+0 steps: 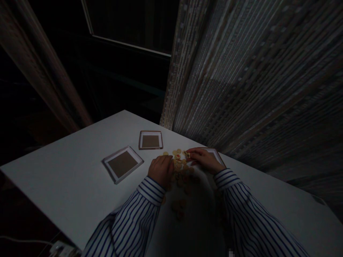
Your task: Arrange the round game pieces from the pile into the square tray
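Both arms wear long sleeves (139,210) of white cloth with dark blue stripes, closed by striped cuffs (153,188) at the wrists

Round, pale-yellow pieces (179,163), some marked in red or black, are loosely clustered to the right of the small open tray (150,140) and nearer the wearer. Others are scattered in shadow, farther nearward from it; one marked piece (188,155) is pinched by the right hand (205,159).
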A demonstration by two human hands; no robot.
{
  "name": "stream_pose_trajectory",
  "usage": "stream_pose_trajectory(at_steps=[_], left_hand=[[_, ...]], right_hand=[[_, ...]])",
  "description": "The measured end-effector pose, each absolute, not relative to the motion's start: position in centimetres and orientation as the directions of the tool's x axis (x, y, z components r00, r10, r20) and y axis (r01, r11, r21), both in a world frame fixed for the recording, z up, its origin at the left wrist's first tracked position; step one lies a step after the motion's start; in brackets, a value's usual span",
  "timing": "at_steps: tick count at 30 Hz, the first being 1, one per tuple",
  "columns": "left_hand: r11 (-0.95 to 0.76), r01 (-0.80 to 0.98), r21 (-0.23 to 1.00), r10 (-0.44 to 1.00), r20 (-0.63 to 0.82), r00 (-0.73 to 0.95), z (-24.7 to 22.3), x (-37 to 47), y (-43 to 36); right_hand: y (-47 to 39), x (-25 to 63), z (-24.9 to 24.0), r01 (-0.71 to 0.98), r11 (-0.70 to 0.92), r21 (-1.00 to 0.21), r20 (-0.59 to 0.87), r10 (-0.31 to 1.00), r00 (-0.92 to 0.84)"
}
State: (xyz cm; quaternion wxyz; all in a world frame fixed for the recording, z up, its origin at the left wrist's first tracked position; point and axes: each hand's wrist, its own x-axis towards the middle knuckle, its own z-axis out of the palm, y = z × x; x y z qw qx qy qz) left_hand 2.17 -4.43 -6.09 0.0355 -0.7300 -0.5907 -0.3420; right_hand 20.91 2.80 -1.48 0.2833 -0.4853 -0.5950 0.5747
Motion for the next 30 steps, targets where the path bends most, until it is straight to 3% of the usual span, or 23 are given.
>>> stream_pose_trajectory(at_steps=[17, 25, 30], left_hand=[[-0.348, 0.885, 0.309, 0.802, 0.588, 0.110, -6.2, 2.5, -4.2], [-0.462, 0.802, 0.379, 0.760, 0.636, 0.137, -6.5, 3.4, -4.3], [-0.465, 0.720, 0.516, 0.797, 0.598, 0.086, -6.3, 3.9, -4.6]], right_hand=[[2.0, 21.0, -1.2, 0.253, -0.079, -0.964, -0.169, 0.918, -0.359], [1.0, 20.6, -0.9, 0.244, -0.076, -0.967, -0.187, 0.863, -0.469], [0.6, 20.2, -0.9, 0.227, -0.068, -0.972, -0.178, 0.840, -0.512]])
